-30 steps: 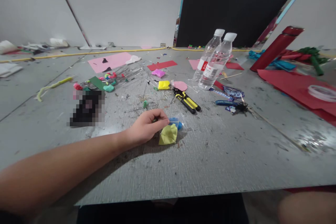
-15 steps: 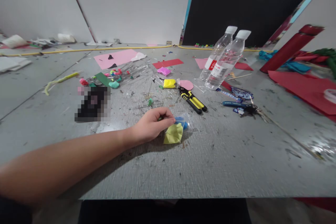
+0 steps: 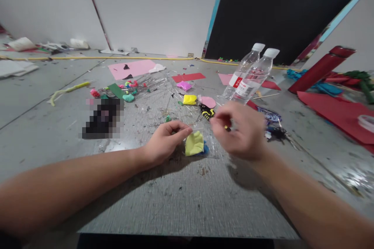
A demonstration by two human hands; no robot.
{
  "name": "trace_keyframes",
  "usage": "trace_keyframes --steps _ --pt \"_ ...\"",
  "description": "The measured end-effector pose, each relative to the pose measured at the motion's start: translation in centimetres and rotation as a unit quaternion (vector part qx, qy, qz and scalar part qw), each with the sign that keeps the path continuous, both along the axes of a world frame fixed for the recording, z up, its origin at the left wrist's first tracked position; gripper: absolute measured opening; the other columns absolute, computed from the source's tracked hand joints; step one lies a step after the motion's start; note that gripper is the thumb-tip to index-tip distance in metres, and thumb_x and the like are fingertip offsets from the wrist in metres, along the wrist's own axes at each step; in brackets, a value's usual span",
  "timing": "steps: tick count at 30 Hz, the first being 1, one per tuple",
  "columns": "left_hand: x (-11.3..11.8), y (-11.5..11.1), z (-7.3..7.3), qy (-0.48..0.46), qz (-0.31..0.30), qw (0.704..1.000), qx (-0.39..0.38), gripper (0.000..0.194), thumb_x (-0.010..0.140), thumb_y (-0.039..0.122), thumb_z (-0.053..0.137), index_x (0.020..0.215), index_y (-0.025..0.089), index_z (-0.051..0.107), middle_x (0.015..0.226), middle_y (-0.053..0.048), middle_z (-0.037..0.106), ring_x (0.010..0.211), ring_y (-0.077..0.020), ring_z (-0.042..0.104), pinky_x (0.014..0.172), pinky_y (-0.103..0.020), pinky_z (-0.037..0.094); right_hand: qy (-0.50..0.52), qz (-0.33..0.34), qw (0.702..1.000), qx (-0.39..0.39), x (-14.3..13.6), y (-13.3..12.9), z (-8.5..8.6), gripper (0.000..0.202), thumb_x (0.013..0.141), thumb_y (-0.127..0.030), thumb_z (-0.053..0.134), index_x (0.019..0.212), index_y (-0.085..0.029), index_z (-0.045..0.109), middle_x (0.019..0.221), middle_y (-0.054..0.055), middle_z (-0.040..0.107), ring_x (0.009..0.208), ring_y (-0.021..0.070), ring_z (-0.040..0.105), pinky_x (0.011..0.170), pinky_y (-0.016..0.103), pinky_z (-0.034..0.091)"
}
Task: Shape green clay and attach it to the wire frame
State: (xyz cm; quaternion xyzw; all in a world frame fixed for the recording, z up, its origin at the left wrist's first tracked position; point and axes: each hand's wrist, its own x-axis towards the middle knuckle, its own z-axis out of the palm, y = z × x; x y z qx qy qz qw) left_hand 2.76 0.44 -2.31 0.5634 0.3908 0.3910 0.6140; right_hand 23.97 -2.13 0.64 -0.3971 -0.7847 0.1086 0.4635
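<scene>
Grey tabletop [image 3: 140, 206] beneath two clear bottles [image 3: 248, 88], pink paper [image 3: 138, 70], red strip [image 3: 189, 77], purple packet [image 3: 184, 85] and yellow-black pliers [image 3: 207, 112].

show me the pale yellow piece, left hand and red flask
Pale yellow piece [image 3: 194, 144]: head view, on its middle
Left hand [image 3: 164, 142]: head view, middle of the hand
Red flask [image 3: 318, 71]: head view, its body

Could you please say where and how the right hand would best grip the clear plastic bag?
Probably the right margin of the clear plastic bag, from the right: film extends past the yellow piece and blue piece, while the left hand pinches the upper left.
</scene>
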Motion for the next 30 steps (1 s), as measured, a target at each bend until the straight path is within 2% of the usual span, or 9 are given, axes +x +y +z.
trace_keyframes --steps 1,3,6,10,15,21,26,29,30 --pt "-0.1 0.1 0.0 0.0 -0.003 1.0 0.0 0.023 0.084 0.038 0.074 0.078 0.017 0.068 0.065 0.001 0.055 0.056 -0.0095 0.042 0.052 -0.026 0.033 -0.011 0.003 1.0 -0.003 -0.3 0.7 -0.5 0.011 0.093 -0.024 0.062 0.083 -0.022 0.063 0.076 0.003 0.061 0.072 0.0192 0.057 0.07 0.038 0.05" --pt "-0.2 0.2 -0.2 0.003 -0.01 1.0 0.0 0.022 0.085 0.038 0.074 0.078 0.017 0.07 0.067 0.0 0.058 0.058 -0.0104 0.044 0.054 -0.027 0.036 -0.003 0.04 0.996 -0.079 -0.9 1.8 -1.6 0.013 0.093 -0.026 0.057 0.081 -0.022 0.061 0.076 0.003 0.062 0.068 0.0175 0.056 0.06 0.033 0.044" --pt "-0.3 0.4 -0.3 0.01 -0.007 1.0 0.008 0.021 0.085 0.037 0.075 0.078 0.017 0.072 0.073 -0.003 0.064 0.065 -0.0124 0.051 0.059 -0.028 0.042 0.033 0.078 0.988 -0.132 -1.2 2.3 -2.9 0.017 0.091 -0.024 0.057 0.075 -0.022 0.057 0.072 0.0 0.059 0.065 0.0152 0.053 0.059 0.031 0.04" --pt "-0.2 0.4 -0.1 0.044 -0.012 0.999 0.024 0.021 0.084 0.037 0.073 0.076 0.018 0.071 0.072 -0.003 0.065 0.066 -0.0137 0.052 0.063 -0.03 0.042 0.071 0.093 0.983 -0.143 -1.0 1.9 -3.5 0.018 0.092 -0.023 0.056 0.075 -0.022 0.057 0.071 -0.001 0.057 0.065 0.0144 0.052 0.061 0.031 0.04" --pt "-0.1 0.4 0.4 0.076 -0.042 0.995 0.047 0.019 0.083 0.035 0.073 0.077 0.018 0.07 0.072 -0.002 0.064 0.067 -0.0136 0.052 0.064 -0.03 0.041 0.084 0.101 0.984 -0.124 -0.9 1.3 -3.4 0.023 0.095 -0.023 0.056 0.072 -0.022 0.057 0.07 -0.002 0.057 0.064 0.0138 0.052 0.062 0.03 0.041" --pt "-0.4 0.1 0.0 0.015 -0.008 0.999 -0.028 0.026 0.084 0.037 0.075 0.073 0.018 0.061 0.06 0.004 0.048 0.053 -0.0088 0.037 0.05 -0.026 0.026 0.114 0.09 0.976 -0.164 -0.9 1.1 -2.8 0.023 0.094 -0.023 0.06 0.071 -0.022 0.059 0.067 -0.002 0.058 0.062 0.0133 0.051 0.059 0.029 0.04" --pt "-0.3 0.4 -0.3 -0.041 -0.011 0.997 -0.061 0.027 0.083 0.034 0.077 0.072 0.016 0.06 0.061 0.003 0.048 0.053 -0.0072 0.039 0.05 -0.023 0.027 0.147 0.085 0.958 -0.232 -1.1 1.3 -2.8 0.027 0.092 -0.035 0.064 0.069 -0.021 0.062 0.061 -0.003 0.054 0.057 0.0119 0.048 0.055 0.028 0.039" --pt "0.0 0.7 -0.1 -0.112 0.004 0.991 -0.079 0.015 0.082 0.025 0.076 0.086 0.017 0.063 0.065 0.003 0.05 0.056 -0.0078 0.042 0.051 -0.021 0.033 0.192 0.02 0.947 -0.256 -1.1 1.7 -3.1 0.024 0.087 -0.041 0.069 0.075 -0.02 0.068 0.059 -0.003 0.055 0.055 0.0118 0.049 0.052 0.027 0.039" --pt "0.1 0.8 0.0 -0.147 0.021 0.984 -0.096 0.018 0.08 0.02 0.074 0.093 0.019 0.062 0.067 0.003 0.051 0.057 -0.0085 0.044 0.052 -0.021 0.035 0.212 -0.012 0.941 -0.263 -1.0 1.9 -3.2 0.024 0.087 -0.042 0.069 0.078 -0.019 0.069 0.059 -0.003 0.056 0.054 0.0119 0.05 0.051 0.027 0.04"
